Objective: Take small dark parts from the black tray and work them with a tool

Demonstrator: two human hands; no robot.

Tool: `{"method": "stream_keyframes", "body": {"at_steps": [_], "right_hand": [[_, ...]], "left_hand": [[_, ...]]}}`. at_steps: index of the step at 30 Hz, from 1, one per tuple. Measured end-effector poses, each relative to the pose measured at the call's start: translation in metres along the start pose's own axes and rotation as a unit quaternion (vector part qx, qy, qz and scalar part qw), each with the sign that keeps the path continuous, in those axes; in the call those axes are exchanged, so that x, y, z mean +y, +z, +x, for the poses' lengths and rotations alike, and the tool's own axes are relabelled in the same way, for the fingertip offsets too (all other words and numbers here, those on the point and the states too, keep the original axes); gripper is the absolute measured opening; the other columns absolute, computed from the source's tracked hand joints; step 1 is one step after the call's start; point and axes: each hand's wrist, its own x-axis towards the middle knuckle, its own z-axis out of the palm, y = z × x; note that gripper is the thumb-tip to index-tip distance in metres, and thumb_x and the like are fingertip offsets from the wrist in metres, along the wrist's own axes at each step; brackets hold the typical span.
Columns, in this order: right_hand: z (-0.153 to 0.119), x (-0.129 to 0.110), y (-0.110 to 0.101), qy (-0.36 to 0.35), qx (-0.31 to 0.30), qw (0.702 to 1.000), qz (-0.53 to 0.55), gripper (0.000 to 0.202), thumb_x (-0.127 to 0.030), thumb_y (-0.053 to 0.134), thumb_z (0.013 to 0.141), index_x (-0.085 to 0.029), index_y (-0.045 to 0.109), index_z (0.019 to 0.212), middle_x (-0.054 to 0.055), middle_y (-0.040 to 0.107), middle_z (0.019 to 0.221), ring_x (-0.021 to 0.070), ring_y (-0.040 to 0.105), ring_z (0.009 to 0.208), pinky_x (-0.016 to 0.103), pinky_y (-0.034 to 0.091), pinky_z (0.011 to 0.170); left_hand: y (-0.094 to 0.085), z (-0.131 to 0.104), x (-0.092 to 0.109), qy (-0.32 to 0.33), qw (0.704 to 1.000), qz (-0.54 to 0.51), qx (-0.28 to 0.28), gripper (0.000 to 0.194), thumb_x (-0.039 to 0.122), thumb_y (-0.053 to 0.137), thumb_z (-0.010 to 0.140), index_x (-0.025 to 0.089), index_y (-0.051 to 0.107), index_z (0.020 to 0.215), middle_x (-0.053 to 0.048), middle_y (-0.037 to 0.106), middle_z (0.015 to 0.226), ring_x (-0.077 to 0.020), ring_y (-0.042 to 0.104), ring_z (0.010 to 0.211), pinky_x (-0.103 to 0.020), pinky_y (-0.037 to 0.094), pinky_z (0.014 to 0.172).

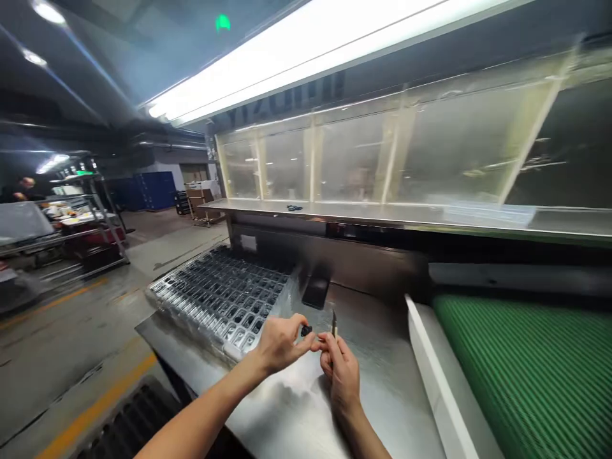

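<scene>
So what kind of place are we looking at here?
Probably a factory workstation: there's a ribbed green conveyor belt, a plastic tray with rows of compartments, and a metal worktable under a bright strip light.

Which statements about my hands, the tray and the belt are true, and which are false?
1. The left hand holds a small black part. True.
2. The small black part lies on the floor. False: the left hand holds it.
3. The right hand holds a slim pointed tool. True.
4. The clear tray is left of the green belt. True.
5. The green belt is left of both hands. False: it is right of them.
</scene>
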Motion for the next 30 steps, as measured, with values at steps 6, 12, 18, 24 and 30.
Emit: {"method": "stream_keyframes", "body": {"at_steps": [6, 12, 18, 24, 30], "right_hand": [[-0.012, -0.001, -0.001, 0.052, -0.017, 0.999, -0.002, 0.064, -0.069, 0.095, 0.078, -0.017, 0.073, 0.108, -0.007, 0.042, 0.062, 0.0074, 0.033, 0.05, 0.016, 0.025, 0.046], [-0.007, 0.0, -0.007, 0.081, 0.016, 0.995, -0.05, 0.067, -0.064, 0.101, 0.066, -0.02, 0.07, 0.106, -0.007, 0.044, 0.065, 0.0113, 0.041, 0.051, 0.017, 0.032, 0.042], [0.002, 0.004, -0.017, 0.084, 0.032, 0.992, -0.088, 0.076, -0.066, 0.102, 0.058, -0.019, 0.073, 0.11, 0.003, 0.065, 0.088, 0.0171, 0.059, 0.068, 0.021, 0.05, 0.053], [0.005, 0.007, -0.022, 0.084, 0.036, 0.99, -0.109, 0.079, -0.069, 0.101, 0.056, -0.016, 0.074, 0.109, 0.006, 0.07, 0.09, 0.0237, 0.067, 0.081, 0.023, 0.054, 0.061], [0.007, 0.006, -0.023, 0.051, 0.066, 0.988, -0.129, 0.071, -0.067, 0.098, 0.06, -0.017, 0.075, 0.105, 0.003, 0.065, 0.084, 0.0188, 0.058, 0.065, 0.024, 0.045, 0.049]], "left_hand": [[0.041, -0.006, -0.015, 0.064, 0.995, 0.068, -0.013, 0.031, 0.049, 0.07, 0.098, 0.018, 0.069, 0.104, -0.008, 0.078, 0.076, -0.0281, 0.079, 0.07, -0.029, 0.052, 0.056], [0.056, -0.003, -0.017, 0.097, 0.991, 0.085, -0.035, 0.035, 0.052, 0.064, 0.101, 0.017, 0.065, 0.104, -0.008, 0.078, 0.077, -0.0315, 0.08, 0.071, -0.032, 0.054, 0.053], [0.062, -0.001, -0.012, 0.122, 0.985, 0.099, -0.065, 0.028, 0.045, 0.065, 0.098, 0.017, 0.064, 0.102, -0.008, 0.079, 0.081, -0.0299, 0.08, 0.071, -0.032, 0.053, 0.052], [0.072, -0.002, -0.011, 0.13, 0.984, 0.109, -0.06, 0.023, 0.041, 0.068, 0.095, 0.019, 0.065, 0.095, -0.009, 0.077, 0.074, -0.0288, 0.078, 0.067, -0.029, 0.05, 0.049], [0.042, -0.015, 0.001, 0.112, 0.988, 0.089, -0.064, 0.042, 0.047, 0.062, 0.103, 0.016, 0.069, 0.129, -0.008, 0.079, 0.078, -0.028, 0.078, 0.068, -0.03, 0.048, 0.049]]}}
